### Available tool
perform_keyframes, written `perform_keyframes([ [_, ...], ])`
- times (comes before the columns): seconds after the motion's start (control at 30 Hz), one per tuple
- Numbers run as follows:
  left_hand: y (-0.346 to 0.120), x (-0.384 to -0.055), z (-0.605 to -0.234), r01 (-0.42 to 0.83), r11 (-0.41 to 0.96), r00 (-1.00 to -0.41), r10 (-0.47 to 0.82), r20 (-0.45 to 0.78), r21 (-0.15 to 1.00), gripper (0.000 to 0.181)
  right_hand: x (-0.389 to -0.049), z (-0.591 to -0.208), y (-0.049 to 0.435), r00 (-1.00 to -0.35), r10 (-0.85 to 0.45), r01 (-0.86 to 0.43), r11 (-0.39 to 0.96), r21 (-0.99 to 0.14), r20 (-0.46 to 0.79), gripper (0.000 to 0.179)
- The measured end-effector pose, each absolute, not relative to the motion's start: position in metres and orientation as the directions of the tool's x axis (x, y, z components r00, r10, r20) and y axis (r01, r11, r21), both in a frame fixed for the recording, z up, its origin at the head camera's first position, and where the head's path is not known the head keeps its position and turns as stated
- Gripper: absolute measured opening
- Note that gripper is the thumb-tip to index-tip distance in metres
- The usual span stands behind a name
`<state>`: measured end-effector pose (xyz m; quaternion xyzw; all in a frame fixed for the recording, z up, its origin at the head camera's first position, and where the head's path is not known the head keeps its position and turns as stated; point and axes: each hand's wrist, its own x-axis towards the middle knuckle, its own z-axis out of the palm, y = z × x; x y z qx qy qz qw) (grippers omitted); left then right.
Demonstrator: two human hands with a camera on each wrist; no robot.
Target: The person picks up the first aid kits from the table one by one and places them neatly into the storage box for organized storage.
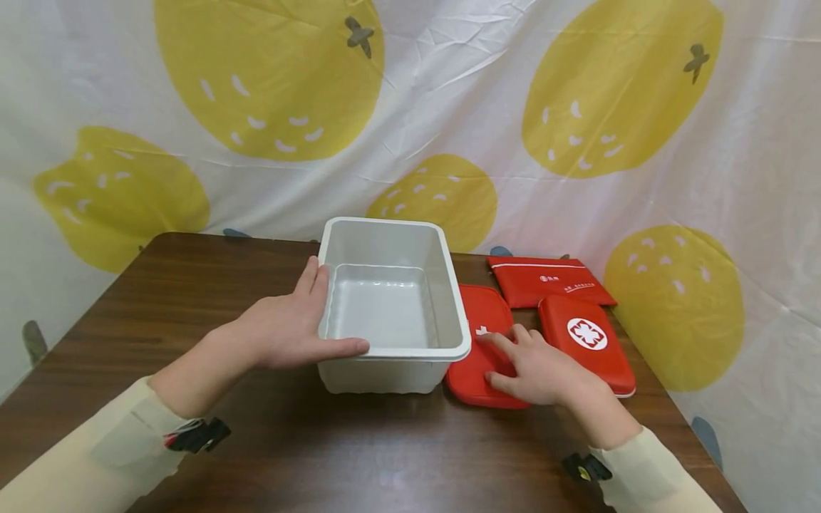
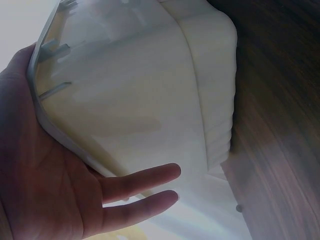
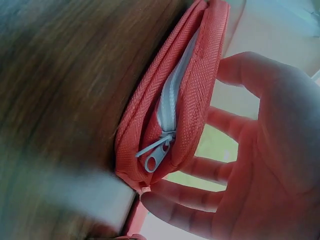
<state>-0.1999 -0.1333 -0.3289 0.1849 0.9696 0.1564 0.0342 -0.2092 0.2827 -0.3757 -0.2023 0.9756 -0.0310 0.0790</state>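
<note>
A white plastic bin (image 1: 378,299) stands upright on the table, nothing inside it. My left hand (image 1: 291,320) rests on its near left corner, the thumb lying along the front rim and straight fingers along the left side. In the left wrist view two of these fingers (image 2: 145,185) extend beside the bin's outer wall. To the right lies a flat red zip case (image 1: 477,370) with a white cross, its left edge partly behind the bin. My right hand (image 1: 539,363) touches its top with loosely bent fingertips. The right wrist view shows the case's zipper pull (image 3: 157,156).
A thicker red case (image 1: 596,363) with a round white emblem lies just right of my right hand. Behind it is a flat red pouch (image 1: 545,281) with white print. The brown wooden table (image 1: 212,285) ends at a lemon-print curtain (image 1: 449,85).
</note>
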Motion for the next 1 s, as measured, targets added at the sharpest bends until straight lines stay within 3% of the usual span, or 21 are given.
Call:
perform_keyframes([
  [0.2,-0.133,-0.2,-0.33,0.35,0.88,-0.928,0.372,-0.005,0.321,0.141,-0.217,-0.363,0.287,-0.908,-0.378,-0.358,0.924,-0.131,-0.182,0.07],
  [0.4,-0.134,-0.2,-0.33,0.349,0.88,-0.929,0.37,-0.005,0.322,0.142,-0.247,-0.35,0.293,-0.942,-0.29,-0.258,0.948,-0.185,-0.169,0.075],
  [0.53,-0.134,-0.2,-0.33,0.349,0.88,-0.929,0.37,-0.004,0.322,0.142,-0.268,-0.347,0.291,-0.949,-0.215,-0.16,0.959,-0.235,-0.231,0.08],
  [0.83,-0.134,-0.2,-0.33,0.348,0.879,-0.93,0.369,-0.002,0.327,0.142,-0.295,-0.355,0.283,-0.9,-0.065,0.114,0.92,-0.376,-0.432,0.096],
  [1.0,-0.133,-0.2,-0.329,0.348,0.881,-0.93,0.368,-0.004,0.322,0.142,-0.302,-0.359,0.284,-0.883,-0.047,0.167,0.898,-0.406,-0.467,0.099],
])
